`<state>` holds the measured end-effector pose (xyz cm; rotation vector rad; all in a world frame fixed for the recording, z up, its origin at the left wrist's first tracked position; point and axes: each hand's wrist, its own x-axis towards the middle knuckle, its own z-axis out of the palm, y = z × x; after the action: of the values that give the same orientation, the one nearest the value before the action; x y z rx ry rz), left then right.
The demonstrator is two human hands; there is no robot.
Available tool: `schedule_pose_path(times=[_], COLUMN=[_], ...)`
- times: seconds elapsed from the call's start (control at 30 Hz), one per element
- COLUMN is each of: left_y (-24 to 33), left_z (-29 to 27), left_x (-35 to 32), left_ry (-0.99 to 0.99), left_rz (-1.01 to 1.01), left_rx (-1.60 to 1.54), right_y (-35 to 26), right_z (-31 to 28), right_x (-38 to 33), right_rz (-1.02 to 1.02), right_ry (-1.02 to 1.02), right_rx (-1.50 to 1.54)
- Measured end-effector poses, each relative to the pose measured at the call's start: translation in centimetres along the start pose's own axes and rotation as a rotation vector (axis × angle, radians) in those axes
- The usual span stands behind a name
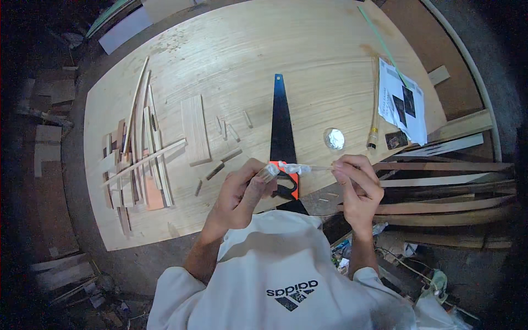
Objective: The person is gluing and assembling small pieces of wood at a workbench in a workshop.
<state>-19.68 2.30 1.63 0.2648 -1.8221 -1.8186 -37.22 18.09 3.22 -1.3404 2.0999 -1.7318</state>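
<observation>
My left hand [241, 193] is closed around a small, clear-looking piece smeared with white [268, 172]; its exact kind is hard to make out. A thin stick [322, 167] is pinched between the fingertips of my right hand [360, 187]. White paste [296, 168] coats the stick's left end, which meets the piece in my left hand. Just beyond and partly behind my hands lies a hand saw [280, 124] with a dark blade and an orange and black handle. A round silver disc [334, 138] rests on the table up from my right hand.
On the wooden table [231, 60], thin wood strips [146, 132] are piled at left beside a flat board [196, 130]. Several short wood pieces [223, 127] lie nearer the middle. At right are a tube-like stick [374, 110], a printed sheet [404, 102] and long planks [445, 181].
</observation>
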Motion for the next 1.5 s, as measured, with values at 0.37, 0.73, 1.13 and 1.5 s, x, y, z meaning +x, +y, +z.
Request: schedule_pose_path(times=[0.37, 0.73, 1.13, 1.5], left_y=[0.5, 0.3, -0.1, -1.4], left_z=[0.3, 0.6, 0.5, 0.3], left_x=[0.0, 0.0, 0.0, -0.4], left_ry=[-0.041, -0.029, -0.051, -0.073], left_rz=[-0.029, -0.02, -0.065, -0.178], left_rx=[-0.06, -0.036, -0.048, -0.093], right_y=[0.4, 0.9, 1.4, 2.2], right_z=[-0.2, -0.9, -0.7, -1.1], right_x=[0.0, -0.3, -0.4, -1.0], right_rz=[-0.049, -0.125, -0.106, 0.081], right_ry=[0.068, -0.061, 0.041, 0.158], right_rx=[-0.029, -0.054, -0.023, 0.019])
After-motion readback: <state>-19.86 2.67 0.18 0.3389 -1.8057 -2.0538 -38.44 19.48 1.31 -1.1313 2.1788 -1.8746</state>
